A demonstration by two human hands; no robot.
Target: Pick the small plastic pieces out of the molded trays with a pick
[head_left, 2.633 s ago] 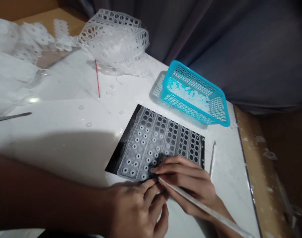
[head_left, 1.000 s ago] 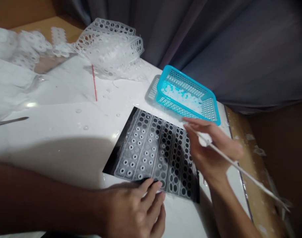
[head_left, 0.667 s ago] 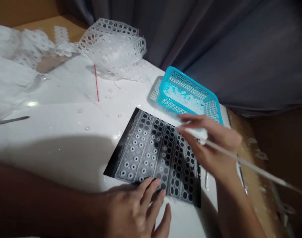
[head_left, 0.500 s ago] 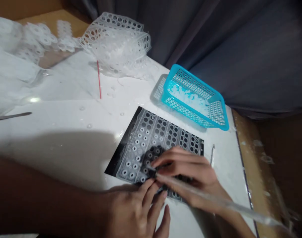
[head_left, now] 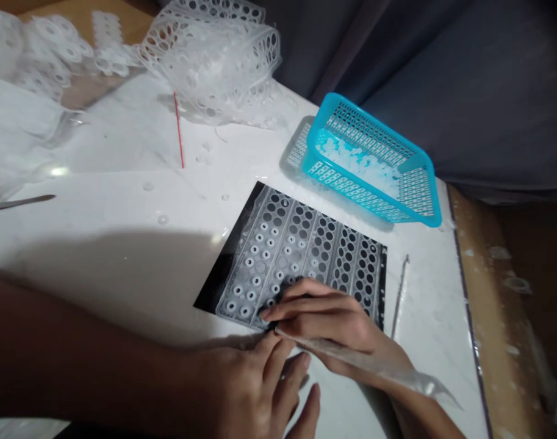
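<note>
My right hand (head_left: 337, 317) grips a long, pale, slender tool (head_left: 370, 360) with a pointed back end; its working tip is hidden among my fingers. Both lie over the lower edge of a black sheet (head_left: 223, 268) covered by a clear plastic strip panel (head_left: 260, 268) with rows of round holes. Small white rings sit in many of the left-hand holes, while those on the right show black. My left hand (head_left: 255, 378) rests at the panel's lower edge, fingers spread, fingertips close to my right fingers.
A turquoise basket (head_left: 374, 189) with white bits inside stands behind the panel. Perforated clear plastic (head_left: 214, 67) is heaped at the back. A red stick (head_left: 179, 131), a thin metal tool (head_left: 22, 202) and another slim rod (head_left: 400, 296) lie on the white table (head_left: 99, 207).
My right hand and its tool have moved left and down towards the panel's lower edge, near my left fingertips. The view has shifted slightly; my left hand stays nearly in place.
</note>
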